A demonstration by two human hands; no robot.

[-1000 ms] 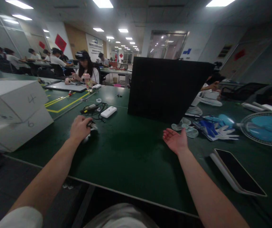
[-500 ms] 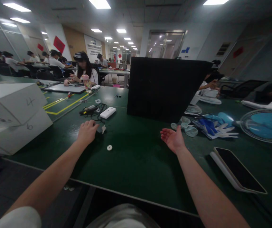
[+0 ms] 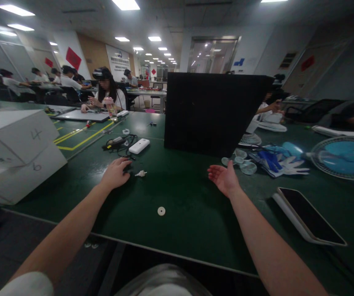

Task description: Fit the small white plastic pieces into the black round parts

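Observation:
My left hand (image 3: 115, 173) rests low over the green table (image 3: 183, 230), thumb apart from the bent fingers, with nothing visible in it. Just right of it lies a small white part with a thin shaft (image 3: 141, 174), on its side. Nearer to me is a flat white disc with a centre hole (image 3: 161, 211), apart from both hands. On the right, my right hand (image 3: 224, 179) is held palm inward with its fingers loosely stretched and nothing in it. Several clear round plastic pieces (image 3: 247, 167) lie just beyond its thumb.
A large black box (image 3: 210, 113) stands ahead. White cartons (image 3: 16, 156) are at the left; a cable bundle (image 3: 119, 144) and a white device (image 3: 139, 146) lie beyond my left hand. Gloves (image 3: 280, 162), a fan (image 3: 343, 158) and a phone (image 3: 309, 216) are at the right.
The white disc has moved right and toward me. The small white part has shifted right and now lies on its side. My left thumb has spread; the right hand is nearly still.

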